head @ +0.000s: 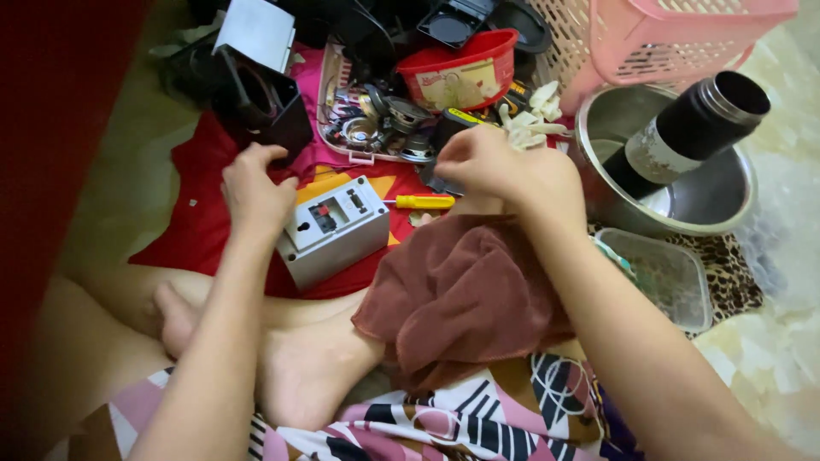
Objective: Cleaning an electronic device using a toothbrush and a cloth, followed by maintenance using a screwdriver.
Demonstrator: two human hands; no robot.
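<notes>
The floor [128,179] is crowded, and the only bare bit is a strip at the left beside the red cloth [201,226] that carries most of the things. At the far right corner stands a pink basket [675,34], and just in front of it a big steel pot [709,201] with a black flask [683,132] lying tilted inside. A brown towel [461,294] lies bunched over the person's lap, close to the near edge of the cloth. The grey box [333,230] sits in the middle of the cloth; it is blocky and pale, with a dark plate and a red switch on top. The left hand [254,192] rests curled on its far left corner, holding it. A clear tub [666,273] sits at the right. A red bowl [461,72] stands at the far edge, behind a tray of small round metal parts [376,128]. The right hand [504,166] is closed around something small and dark; I cannot tell what. A yellow screwdriver [423,202] lies between the hands, just beside the box.
</notes>
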